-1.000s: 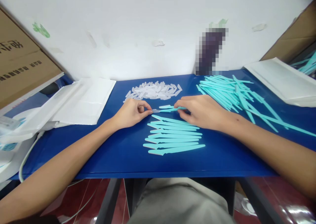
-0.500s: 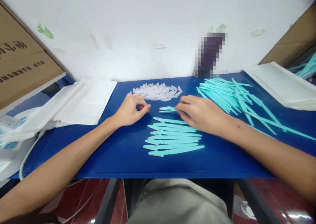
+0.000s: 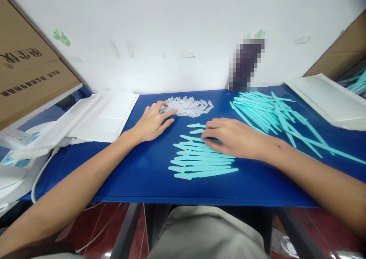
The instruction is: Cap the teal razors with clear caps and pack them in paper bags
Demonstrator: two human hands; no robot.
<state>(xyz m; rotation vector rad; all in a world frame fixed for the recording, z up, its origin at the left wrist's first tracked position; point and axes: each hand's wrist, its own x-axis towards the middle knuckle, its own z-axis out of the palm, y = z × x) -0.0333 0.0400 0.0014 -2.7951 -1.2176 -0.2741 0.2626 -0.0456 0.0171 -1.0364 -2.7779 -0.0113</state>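
My left hand reaches to the near left edge of a pile of small translucent white blade caps. Its fingers are spread, with the fingertips touching the caps. A row of turquoise eyebrow razors lies side by side in front of me, heads to the left. My right hand hovers over the far end of this row, thumb and fingers apart. Past the row lie two more eyebrow razors, their handles partly hidden under my right fingers. No razor is visibly gripped.
A loose heap of turquoise razors spreads over the right of the blue table. White bags lie at the left, a white packet at the right. Cardboard boxes flank both sides; a wall stands behind.
My left hand has opened from a curl and moved its fingers onto the caps. My right hand has let go of a razor and shifted slightly nearer, its thumb now apart.
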